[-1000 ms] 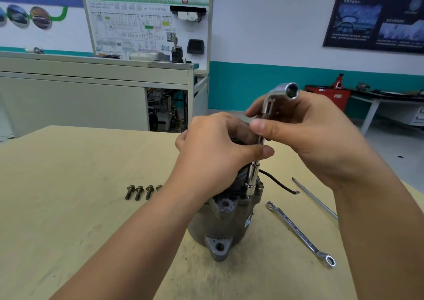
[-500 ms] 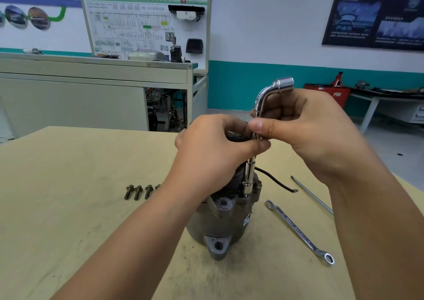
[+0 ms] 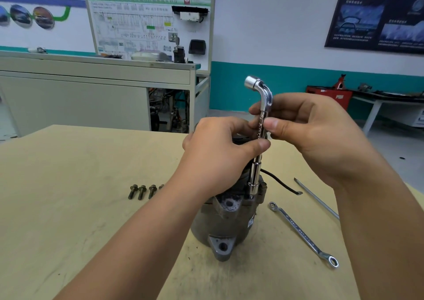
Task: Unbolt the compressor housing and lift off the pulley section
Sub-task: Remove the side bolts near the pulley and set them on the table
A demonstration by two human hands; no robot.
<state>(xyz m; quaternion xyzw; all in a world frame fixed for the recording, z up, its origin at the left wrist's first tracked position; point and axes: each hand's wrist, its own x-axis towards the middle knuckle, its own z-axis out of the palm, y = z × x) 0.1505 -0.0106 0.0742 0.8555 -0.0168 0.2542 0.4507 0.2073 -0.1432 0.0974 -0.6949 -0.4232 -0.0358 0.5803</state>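
A grey metal compressor (image 3: 227, 228) stands upright on the wooden table (image 3: 68, 208), its pulley end on top hidden behind my left hand. A chrome L-shaped socket wrench (image 3: 260, 125) stands vertically, its lower socket seated on a bolt at the housing's right shoulder. My left hand (image 3: 220, 155) pinches the shaft midway. My right hand (image 3: 309, 134) pinches the shaft just above, below the bend. The wrench's short arm points to the upper left.
Several removed bolts (image 3: 142, 192) lie in a row left of the compressor. A ring spanner (image 3: 302, 233) and a thin metal rod (image 3: 316, 198) lie to its right. A black wire (image 3: 282, 182) trails from the compressor. A cabinet and display board stand beyond the table.
The wrench has turned about its shaft: its short upper arm pointed right a second ago and now points left. Both hands stay on the shaft.
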